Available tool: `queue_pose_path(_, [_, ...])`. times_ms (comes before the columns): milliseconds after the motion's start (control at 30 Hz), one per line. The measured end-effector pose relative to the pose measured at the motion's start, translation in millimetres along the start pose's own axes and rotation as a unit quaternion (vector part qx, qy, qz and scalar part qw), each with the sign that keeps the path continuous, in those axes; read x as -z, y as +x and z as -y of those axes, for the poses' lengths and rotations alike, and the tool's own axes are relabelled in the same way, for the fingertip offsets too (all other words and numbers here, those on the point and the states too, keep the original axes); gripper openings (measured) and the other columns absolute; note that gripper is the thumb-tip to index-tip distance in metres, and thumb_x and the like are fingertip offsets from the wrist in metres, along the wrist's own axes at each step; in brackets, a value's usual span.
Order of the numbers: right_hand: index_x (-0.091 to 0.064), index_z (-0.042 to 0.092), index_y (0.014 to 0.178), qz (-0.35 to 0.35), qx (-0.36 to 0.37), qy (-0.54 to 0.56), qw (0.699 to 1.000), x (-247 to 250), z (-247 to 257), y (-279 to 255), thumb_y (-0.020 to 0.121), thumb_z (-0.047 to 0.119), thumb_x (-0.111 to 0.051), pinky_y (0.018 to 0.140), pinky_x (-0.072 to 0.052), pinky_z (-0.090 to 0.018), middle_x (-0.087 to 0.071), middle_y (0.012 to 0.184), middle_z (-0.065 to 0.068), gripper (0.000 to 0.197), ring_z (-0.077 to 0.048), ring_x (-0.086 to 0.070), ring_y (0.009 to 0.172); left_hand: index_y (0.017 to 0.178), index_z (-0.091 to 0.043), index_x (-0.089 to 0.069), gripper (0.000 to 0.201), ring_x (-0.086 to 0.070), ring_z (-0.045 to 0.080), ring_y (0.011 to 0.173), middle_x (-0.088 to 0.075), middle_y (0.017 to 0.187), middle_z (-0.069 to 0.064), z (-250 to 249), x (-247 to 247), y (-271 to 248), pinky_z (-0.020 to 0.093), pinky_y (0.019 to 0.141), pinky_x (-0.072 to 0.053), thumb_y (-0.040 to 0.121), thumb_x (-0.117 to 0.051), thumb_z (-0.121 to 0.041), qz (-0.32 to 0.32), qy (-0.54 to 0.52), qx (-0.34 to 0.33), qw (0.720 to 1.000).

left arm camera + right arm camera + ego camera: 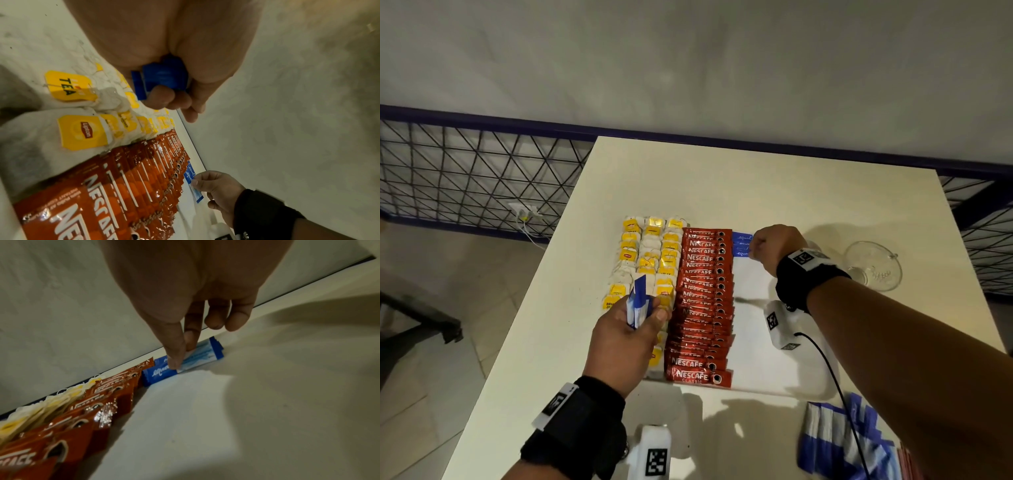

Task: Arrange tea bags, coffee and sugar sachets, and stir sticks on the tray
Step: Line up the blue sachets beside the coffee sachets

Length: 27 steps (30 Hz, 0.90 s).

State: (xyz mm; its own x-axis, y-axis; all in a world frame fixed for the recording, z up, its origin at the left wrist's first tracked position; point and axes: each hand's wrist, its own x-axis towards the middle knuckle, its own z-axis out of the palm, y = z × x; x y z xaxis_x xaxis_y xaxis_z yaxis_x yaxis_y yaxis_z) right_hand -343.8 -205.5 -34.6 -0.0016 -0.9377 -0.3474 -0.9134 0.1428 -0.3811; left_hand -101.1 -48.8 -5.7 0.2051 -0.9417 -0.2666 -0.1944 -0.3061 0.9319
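Sugar sachets (pixel 742 244): my right hand (pixel 777 247) pinches one at the tray's (pixel 751 342) far end, seemingly touching down; my left hand (pixel 625 337) clutches a spare bundle (pixel 639 301).

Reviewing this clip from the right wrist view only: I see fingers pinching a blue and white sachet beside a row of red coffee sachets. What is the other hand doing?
Observer: The left hand grips a bundle of blue and white sachets above the yellow-tagged tea bags.
Operator: Are more sachets waiting anywhere?
Observer: Yes, a loose pile of blue and white sachets lies on the white table near its front edge, off the white tray.
Operator: Anything else on the table?
Observer: A clear glass cup sits to the right of the right hand, which pinches the single blue and white sachet.
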Motion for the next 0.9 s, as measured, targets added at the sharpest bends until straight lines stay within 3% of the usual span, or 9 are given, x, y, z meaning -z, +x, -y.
queue_pose_path(200, [-0.070, 0.017, 0.095, 0.002, 0.011, -0.012, 1.000, -2.1, -1.4, 4.0, 0.086, 0.022, -0.067, 0.087, -0.049, -0.028, -0.067, 0.105, -0.004, 0.011, -0.023, -0.060, 0.097, 0.085, -0.021, -0.062, 0.012, -0.050, 0.002, 0.046, -0.058, 0.052, -0.015, 0.8, -0.2, -0.1, 0.015, 0.049, -0.042, 0.090, -0.064, -0.011, -0.001, -0.003, -0.003, 1.000])
queue_pose_path(400, [-0.070, 0.016, 0.094, -0.008, 0.013, 0.004, 1.000, -3.9, -2.0, 4.0, 0.085, 0.020, -0.069, 0.089, -0.050, -0.033, -0.066, 0.105, -0.005, 0.010, -0.023, -0.060, 0.097, 0.084, -0.022, -0.062, 0.012, -0.050, 0.003, 0.046, -0.058, 0.053, -0.013, -0.8, -1.8, -0.2, 0.017, 0.049, -0.042, 0.091, -0.064, -0.012, -0.003, -0.010, -0.007, 1.000])
queue_pose_path(700, [-0.066, 0.018, 0.087, -0.013, 0.024, -0.011, 1.000, -4.0, -1.7, 5.5, 0.085, 0.018, -0.067, 0.084, -0.049, -0.030, -0.067, 0.100, -0.004, 0.002, -0.023, -0.060, 0.093, 0.087, -0.023, -0.062, 0.010, -0.053, 0.003, 0.048, -0.059, 0.053, -0.014, 1.4, -1.7, -1.0, 0.017, 0.051, -0.042, 0.091, -0.064, -0.014, -0.004, -0.009, -0.012, 1.000])
queue_pose_path(900, [-0.060, 0.022, 0.079, -0.019, 0.025, -0.022, 0.999, -4.4, -0.9, 3.9, 0.086, 0.019, -0.063, 0.077, -0.047, -0.027, -0.067, 0.099, -0.003, 0.009, -0.022, -0.060, 0.090, 0.087, -0.021, -0.061, 0.010, -0.049, 0.005, 0.045, -0.059, 0.053, -0.009, 0.9, -0.9, -1.8, 0.018, 0.047, -0.043, 0.091, -0.064, -0.012, 0.005, -0.016, -0.014, 1.000])
